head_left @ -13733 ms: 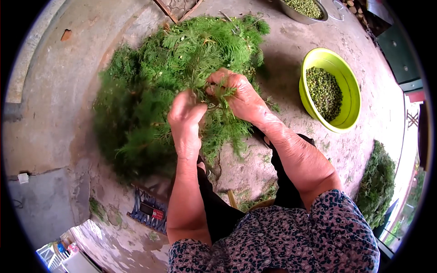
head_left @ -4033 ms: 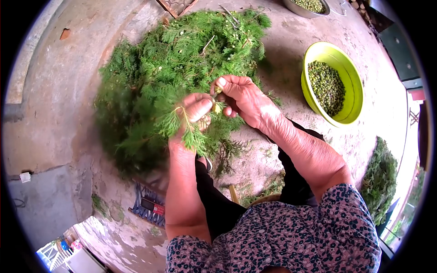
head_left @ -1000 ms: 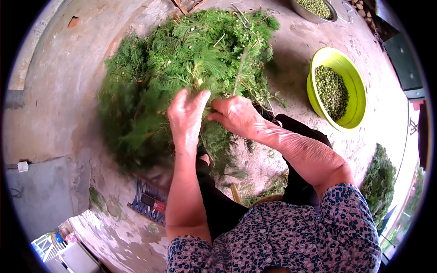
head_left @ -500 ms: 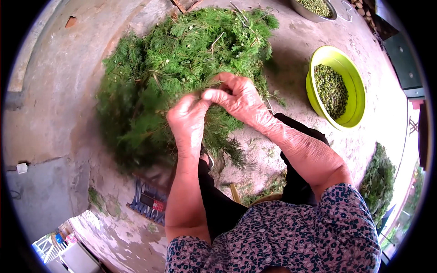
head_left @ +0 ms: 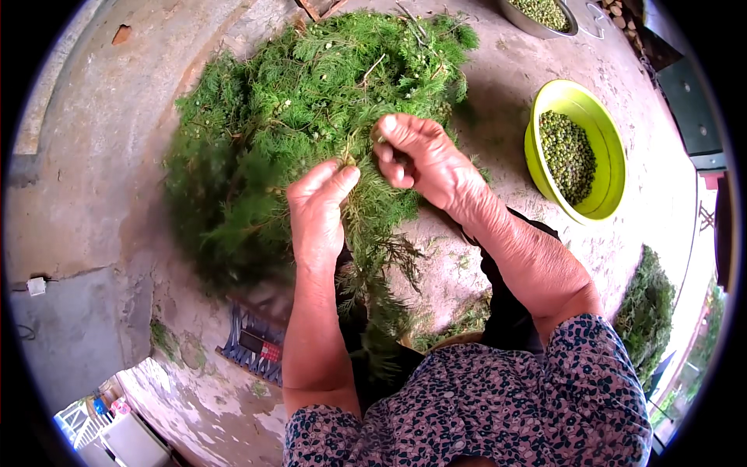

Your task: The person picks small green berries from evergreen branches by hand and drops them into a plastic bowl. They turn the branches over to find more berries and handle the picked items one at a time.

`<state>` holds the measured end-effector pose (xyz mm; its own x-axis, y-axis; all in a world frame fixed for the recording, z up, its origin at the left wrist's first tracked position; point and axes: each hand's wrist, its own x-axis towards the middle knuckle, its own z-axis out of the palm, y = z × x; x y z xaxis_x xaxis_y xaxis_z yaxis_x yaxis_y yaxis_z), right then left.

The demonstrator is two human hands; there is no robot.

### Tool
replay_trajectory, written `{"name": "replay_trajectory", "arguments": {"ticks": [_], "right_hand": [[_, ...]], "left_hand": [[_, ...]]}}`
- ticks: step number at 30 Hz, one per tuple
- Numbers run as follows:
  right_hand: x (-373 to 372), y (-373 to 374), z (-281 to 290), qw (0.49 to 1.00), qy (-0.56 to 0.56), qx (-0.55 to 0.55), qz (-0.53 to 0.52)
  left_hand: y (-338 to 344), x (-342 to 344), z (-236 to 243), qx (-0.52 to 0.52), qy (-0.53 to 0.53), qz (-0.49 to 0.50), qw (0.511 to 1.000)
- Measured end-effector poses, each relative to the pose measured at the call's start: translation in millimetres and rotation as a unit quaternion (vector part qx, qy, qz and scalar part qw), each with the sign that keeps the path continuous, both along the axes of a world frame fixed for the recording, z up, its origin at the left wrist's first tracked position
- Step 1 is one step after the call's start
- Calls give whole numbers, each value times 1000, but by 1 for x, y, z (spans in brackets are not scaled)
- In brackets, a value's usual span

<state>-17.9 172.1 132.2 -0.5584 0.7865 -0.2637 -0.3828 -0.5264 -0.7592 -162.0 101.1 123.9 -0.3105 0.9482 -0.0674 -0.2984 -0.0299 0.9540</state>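
My left hand (head_left: pixel 317 214) is closed, thumb against fingers, on a leafy green conifer sprig (head_left: pixel 372 257). The sprig's feathery foliage hangs down past the hand toward my lap. Just to the right and a little higher, my right hand (head_left: pixel 426 159) is curled with thumb and forefinger pinched together. Something tiny and greenish shows at those fingertips, too small to name. Both hands are over the near side of a big heap of green conifer branches (head_left: pixel 311 86), which carries small pale cones.
A lime-yellow basin (head_left: pixel 615 156) with small green cones stands on the concrete floor at right. Behind it is a metal bowl (head_left: pixel 572 23) of similar ones. More cut greenery (head_left: pixel 650 303) lies far right. A dark slatted item (head_left: pixel 253 342) is near my left arm.
My hands, together before, are now apart. The right has drawn back slightly rightward and turned. The sprig in my left hand now hangs down toward my lap.
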Motion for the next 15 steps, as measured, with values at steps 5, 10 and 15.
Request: {"name": "replay_trajectory", "arguments": {"ticks": [5, 10, 15], "right_hand": [[17, 25, 0, 992, 40, -49, -109], [13, 33, -19, 995, -73, 44, -48], [11, 16, -4, 979, 129, 111, 109]], "left_hand": [[-1, -7, 11, -40, -149, -48, 987], [-3, -7, 9, -35, -221, -94, 970], [0, -4, 8, -57, -206, -79, 974]]}}
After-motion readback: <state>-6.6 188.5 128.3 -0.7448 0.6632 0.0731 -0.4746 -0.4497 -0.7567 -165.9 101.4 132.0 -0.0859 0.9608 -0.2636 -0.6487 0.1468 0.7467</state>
